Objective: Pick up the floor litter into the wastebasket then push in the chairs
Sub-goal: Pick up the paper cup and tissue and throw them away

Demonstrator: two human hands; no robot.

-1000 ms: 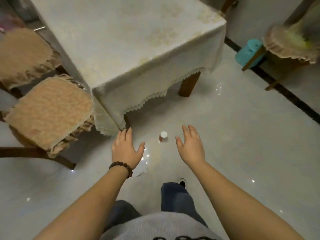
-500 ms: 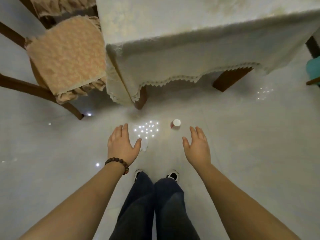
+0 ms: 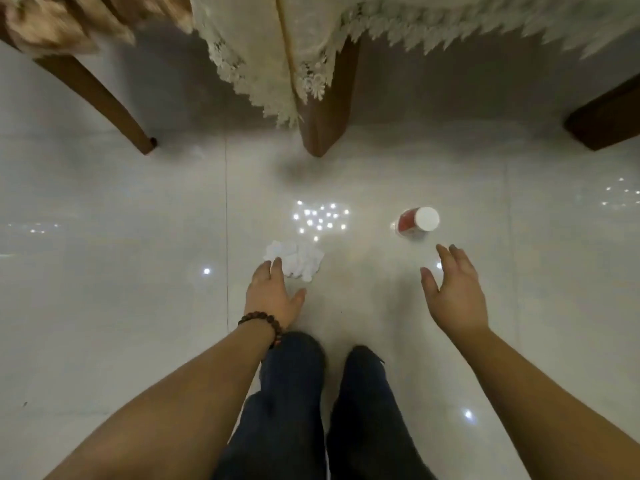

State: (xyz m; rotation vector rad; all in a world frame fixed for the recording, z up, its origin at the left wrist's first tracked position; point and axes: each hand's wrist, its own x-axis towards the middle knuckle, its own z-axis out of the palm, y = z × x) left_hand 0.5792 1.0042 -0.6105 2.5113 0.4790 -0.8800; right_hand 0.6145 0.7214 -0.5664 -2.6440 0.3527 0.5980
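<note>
Head view looked straight down on a glossy pale tiled floor (image 3: 104,306) that mirrored small ceiling lights. A lace-edged tablecloth (image 3: 277,46) hung over a wooden table leg (image 3: 325,109) at the top, with a chair leg (image 3: 104,98) to the left. A crumpled white tissue (image 3: 298,259) lay on the floor, with no clear long axis. A small red bottle with a white cap (image 3: 417,221) lay tipped, cap toward the camera and to the right, body pointing away. The left hand (image 3: 273,296), beaded bracelet (image 3: 263,323) at the wrist, had spread fingers touching the tissue's near-left edge, not closed on it. The right hand (image 3: 453,292) was wide apart too, just short of the bottle and holding nothing.
</note>
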